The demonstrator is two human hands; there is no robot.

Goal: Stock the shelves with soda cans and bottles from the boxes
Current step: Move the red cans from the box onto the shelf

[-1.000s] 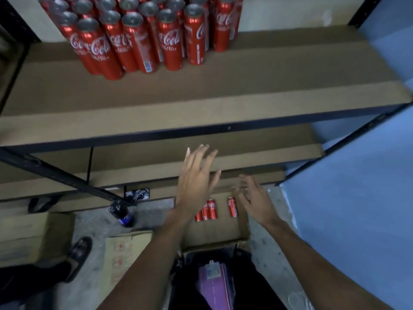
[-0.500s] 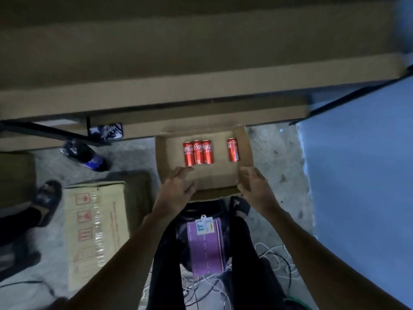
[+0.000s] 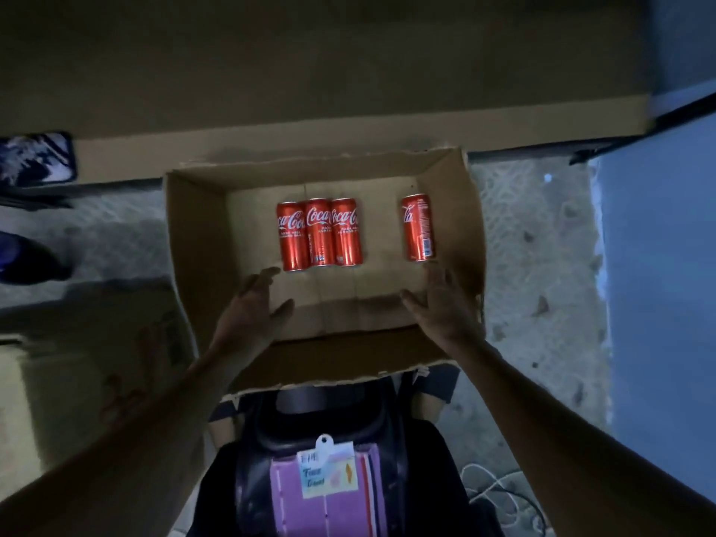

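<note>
Coca-Cola cans (image 3: 319, 232) lie on their sides on the bottom of an open cardboard box (image 3: 193, 234), just beyond both hands, three of them touching in a row and a fourth can (image 3: 417, 226) apart to the right, near the box's right wall. The left hand (image 3: 252, 304) is inside the box with its fingers straight and thumb spread, holding nothing; its fingertips come very close to the base of the leftmost can, though contact cannot be made out. The right hand (image 3: 445, 304) mirrors it, fingers extended and thumb out, empty, with its tips just below the fourth can. The hands are well apart, each lined up with its own cans, which suggests a two-handed pick: the row for the left, the single can for the right. Both forearms run forward and down over the near flap, palms turned toward the box floor, a pose fit for closing round a can from above. The box sits on a rough floor (image 3: 523, 246), pushed against the bottom of the shelving, whose brown shelf board (image 3: 348, 91) spans the view above it. A second carton (image 3: 77, 362) stands blurred at the left, and a blue wall (image 3: 658, 265) closes the right side.
</note>
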